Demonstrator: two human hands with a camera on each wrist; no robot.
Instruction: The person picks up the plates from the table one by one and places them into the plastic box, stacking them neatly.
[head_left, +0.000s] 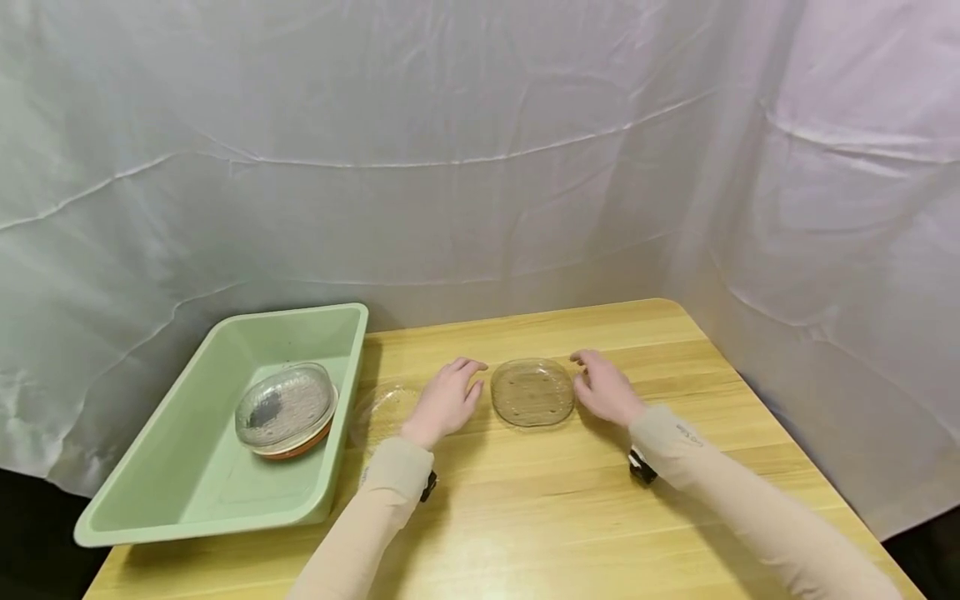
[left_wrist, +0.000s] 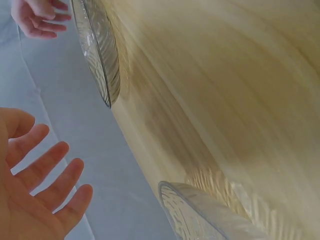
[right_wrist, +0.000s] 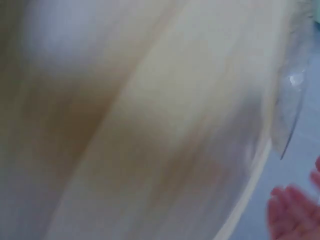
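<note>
A brownish clear glass dish (head_left: 532,393) with a rounded-square outline lies on the wooden table, between the two hands. My left hand (head_left: 447,398) hovers just left of it, fingers spread and relaxed, touching nothing. To the right of the dish, my right hand (head_left: 606,390) is held with loosely bent fingers and a small gap to the rim. Another clear glass dish (head_left: 381,414) lies on the table left of my left hand, partly covered by that hand and wrist. In the left wrist view, the left palm (left_wrist: 30,195) appears bare, and ribbed glass (left_wrist: 100,55) stands beyond it.
A pale green plastic tub (head_left: 202,475) occupies the table's left side. Inside it sits a stack of oval dishes (head_left: 288,408), clear glass on top and an orange-brown one beneath. Grey cloth (head_left: 480,208) hangs behind the table (head_left: 525,517) and along its right side.
</note>
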